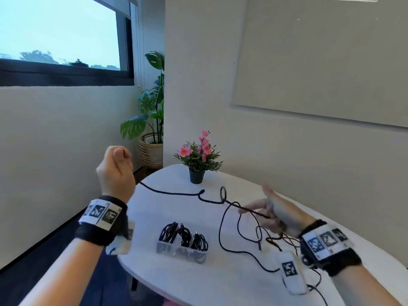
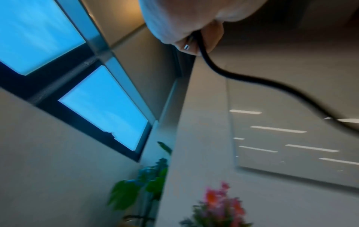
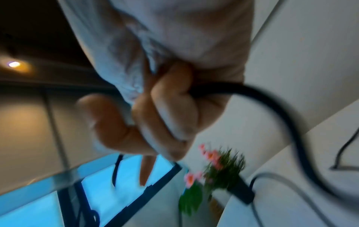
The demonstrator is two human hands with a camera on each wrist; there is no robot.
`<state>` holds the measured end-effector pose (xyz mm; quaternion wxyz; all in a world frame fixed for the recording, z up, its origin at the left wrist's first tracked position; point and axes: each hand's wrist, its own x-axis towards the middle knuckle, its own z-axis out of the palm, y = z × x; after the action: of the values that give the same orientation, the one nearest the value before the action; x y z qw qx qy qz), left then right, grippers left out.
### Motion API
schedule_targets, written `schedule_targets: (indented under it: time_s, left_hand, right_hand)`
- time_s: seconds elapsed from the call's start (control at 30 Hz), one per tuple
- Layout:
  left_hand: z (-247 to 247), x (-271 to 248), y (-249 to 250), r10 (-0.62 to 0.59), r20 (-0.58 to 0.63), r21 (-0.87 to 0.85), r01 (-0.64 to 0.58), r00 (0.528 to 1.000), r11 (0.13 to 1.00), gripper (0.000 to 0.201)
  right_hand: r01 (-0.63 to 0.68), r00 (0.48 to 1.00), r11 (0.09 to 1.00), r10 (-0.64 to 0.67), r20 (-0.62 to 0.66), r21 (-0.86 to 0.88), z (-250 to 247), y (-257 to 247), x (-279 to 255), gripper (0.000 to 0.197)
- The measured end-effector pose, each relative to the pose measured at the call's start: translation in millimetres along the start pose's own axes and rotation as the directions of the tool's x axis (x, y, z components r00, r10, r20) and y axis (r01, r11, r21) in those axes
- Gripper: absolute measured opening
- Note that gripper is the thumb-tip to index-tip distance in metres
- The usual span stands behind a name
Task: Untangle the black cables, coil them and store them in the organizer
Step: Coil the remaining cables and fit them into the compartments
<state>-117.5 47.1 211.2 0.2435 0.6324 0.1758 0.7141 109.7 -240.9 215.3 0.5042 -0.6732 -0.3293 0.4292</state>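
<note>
Nearest me, both wrists carry bands of black-and-white square markers; I can read no brand, label or wording anywhere. Just beyond, my right hand (image 1: 274,217) is low over the worktop (image 1: 220,283), fingers curled round the loose black cable (image 1: 220,230), which runs out past the thumb. My left hand (image 1: 116,171) is raised well apart to the left, fist clamped on the plug end of that cable; the left wrist view shows a small metal tip poking out by the fingers. Between the hands the cable crosses the worktop in kinks and one small loop. More loose loops lie tangled under my right wrist.

Mid-worktop stands the clear organizer (image 1: 181,250) with several coiled black cables already in its compartments. Beyond it a small pot of pink flowers (image 1: 197,160), then a big leafy plant (image 1: 152,115) in a woven basket on the floor.

I judge this is untangling. To do it well I'd keep the plug end held high, let the cable slide through a loose right hand, ease that small loop open rather than yank it tight, and only then start coiling
</note>
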Motion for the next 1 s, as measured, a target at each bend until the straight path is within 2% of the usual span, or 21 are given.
schedule_targets:
  time_s: [0.07,0.13,0.17,0.23,0.3,0.33,0.43,0.5,0.57,0.63,0.7,0.73,0.77,0.8,0.83,0.87,0.9,0.93,1.0]
  left_hand:
    - [-27,13,-34,-0.051,-0.065,0.133,0.059,0.997,0.989,0.038]
    - [-50,19,-56,-0.039,-0.063,0.190,0.051,0.997,0.980,0.039]
    - [-58,21,-62,-0.021,-0.043,0.182,0.028,0.999,0.983,0.039]
    - [-65,21,-70,0.008,-0.022,0.158,-0.005,1.000,0.987,0.047]
    - [-66,21,-76,0.006,-0.047,0.169,0.002,0.999,0.986,0.054]
    - [-66,21,-79,-0.020,-0.078,0.165,0.033,0.997,0.986,0.050]
    - [-62,20,-75,-0.138,-0.175,0.127,0.162,0.975,0.979,0.037]
    - [-46,12,-54,-0.222,-0.114,0.003,0.224,0.968,0.975,0.031]
    - [-23,-3,-16,-0.263,0.065,-0.113,0.269,0.963,0.956,0.029]
    - [0,-22,21,-0.229,0.241,-0.216,0.282,0.943,0.935,0.032]
    - [19,-36,56,-0.217,0.357,-0.317,0.336,0.909,0.887,0.033]
    - [28,-42,71,-0.240,0.400,-0.382,0.399,0.885,0.834,0.032]
    - [36,-47,82,-0.278,0.441,-0.450,0.478,0.853,0.754,0.031]
    - [43,-51,89,-0.316,0.474,-0.504,0.548,0.821,0.668,0.030]
    - [50,-55,93,-0.345,0.491,-0.538,0.591,0.799,0.601,0.029]
    - [55,-59,95,-0.373,0.496,-0.560,0.617,0.784,0.552,0.028]
    - [59,-63,95,-0.400,0.496,-0.578,0.637,0.770,0.510,0.028]
    - [61,-65,94,-0.422,0.498,-0.592,0.653,0.758,0.473,0.028]
    - [61,-68,92,-0.447,0.508,-0.606,0.674,0.737,0.423,0.028]
  right_hand:
    - [0.099,0.982,0.995,-0.100,-0.161,-0.014,-38,-5,-19,0.072]
    - [0.186,0.904,0.973,-0.223,-0.366,-0.136,-65,-13,-36,0.075]
    - [0.201,0.861,0.964,-0.259,-0.438,-0.175,-73,-16,-42,0.070]
    - [0.194,0.792,0.956,-0.284,-0.540,-0.219,-90,-16,-47,0.054]
    - [0.175,0.726,0.946,-0.311,-0.614,-0.273,-101,-17,-44,0.055]
    - [0.156,0.697,0.942,-0.319,-0.643,-0.298,-103,-17,-42,0.053]
    - [0.064,0.562,0.924,-0.346,-0.751,-0.377,-98,-10,-26,0.040]
    - [0.014,0.509,0.903,-0.376,-0.774,-0.430,-90,-2,-11,0.042]
    - [-0.055,0.527,0.875,-0.384,-0.758,-0.481,-80,5,6,0.047]
    - [-0.207,0.602,0.813,-0.332,-0.726,-0.544,-68,9,25,0.048]
    - [-0.423,0.647,0.656,-0.264,-0.716,-0.625,-49,9,40,0.041]
    - [-0.452,0.653,0.584,-0.299,-0.696,-0.675,-34,8,42,0.042]
    - [-0.380,0.679,0.561,-0.371,-0.634,-0.735,-20,7,43,0.051]
    - [-0.204,0.726,0.582,-0.449,-0.520,-0.787,-3,4,41,0.062]
    - [0.026,0.777,0.642,-0.495,-0.388,-0.766,17,0,35,0.075]
    - [0.202,0.845,0.727,-0.468,-0.259,-0.656,39,-6,27,0.086]
    - [0.291,0.902,0.796,-0.413,-0.126,-0.531,60,-8,19,0.088]
    - [0.309,0.937,0.843,-0.350,-0.014,-0.440,78,-8,14,0.084]
    - [0.289,0.957,0.887,-0.275,0.091,-0.359,97,5,13,0.051]
